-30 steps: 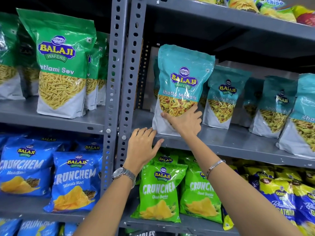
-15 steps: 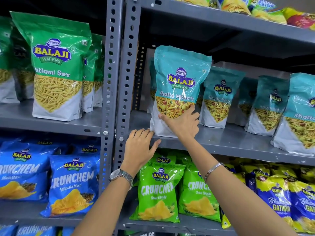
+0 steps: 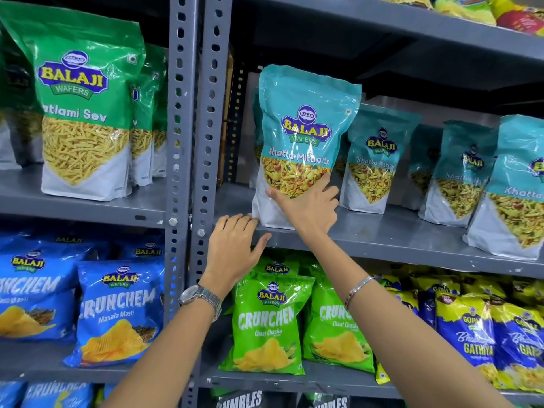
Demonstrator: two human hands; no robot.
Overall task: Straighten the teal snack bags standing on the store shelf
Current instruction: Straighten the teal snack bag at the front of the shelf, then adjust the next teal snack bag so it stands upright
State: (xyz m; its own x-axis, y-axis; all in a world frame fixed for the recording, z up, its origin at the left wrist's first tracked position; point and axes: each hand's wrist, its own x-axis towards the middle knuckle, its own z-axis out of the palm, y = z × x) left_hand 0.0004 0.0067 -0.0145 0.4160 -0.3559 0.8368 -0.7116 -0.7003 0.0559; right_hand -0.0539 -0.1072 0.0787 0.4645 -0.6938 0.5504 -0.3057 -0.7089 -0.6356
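The front teal snack bag (image 3: pixel 306 113) stands near the left end of the grey shelf (image 3: pixel 382 234), leaning slightly left. My right hand (image 3: pixel 309 207) grips its lower front, thumb on the white base and fingers spread to the right. My left hand (image 3: pixel 235 248) rests open on the shelf's front lip, fingertips touching the bag's lower left corner. More teal bags stand to the right: one close behind (image 3: pixel 376 160), one further along (image 3: pixel 459 172) and one at the frame's edge (image 3: pixel 518 187), each turned at a different angle.
A perforated grey upright (image 3: pixel 209 142) borders the bag's left. Green sev bags (image 3: pixel 85 119) fill the neighbouring bay. Below the shelf hang green chip bags (image 3: pixel 270 319), blue chip bags (image 3: pixel 117 313) and blue-yellow bags (image 3: pixel 471 334). An upper shelf (image 3: pixel 382 30) hangs overhead.
Both hands and the front teal bag keep almost the same places; the view has shifted slightly and my left fingertips now touch the bag's corner.
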